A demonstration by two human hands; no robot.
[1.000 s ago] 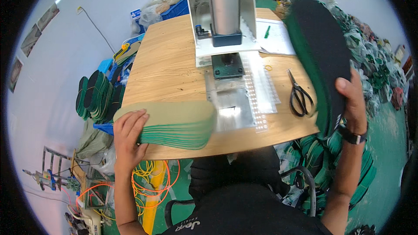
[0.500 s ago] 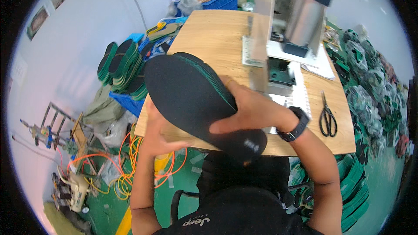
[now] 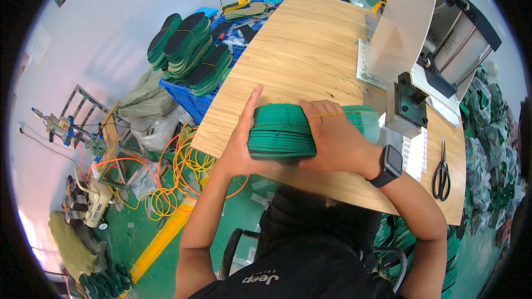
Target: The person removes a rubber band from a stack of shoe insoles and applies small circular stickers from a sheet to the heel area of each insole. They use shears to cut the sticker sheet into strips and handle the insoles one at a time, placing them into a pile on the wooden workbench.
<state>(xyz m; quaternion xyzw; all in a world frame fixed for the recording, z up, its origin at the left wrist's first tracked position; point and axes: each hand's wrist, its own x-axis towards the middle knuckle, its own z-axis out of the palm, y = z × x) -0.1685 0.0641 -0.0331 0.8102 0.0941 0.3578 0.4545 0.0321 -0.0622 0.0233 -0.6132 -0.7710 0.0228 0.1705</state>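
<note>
Insoles (image 3: 281,139) sit stacked at the near edge of the worktop (image 3: 299,44), your left hand (image 3: 238,145) and right hand (image 3: 342,137) with fingers clamped on opposite sides, probably to hold the layers flush, a band (image 3: 327,114) crossing the right.

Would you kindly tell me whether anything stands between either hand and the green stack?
Nothing visible does: the left hand and right hand hold opposite sides of the green stack. A yellow band crosses over the right hand; whether it passes underneath is hidden.
</note>
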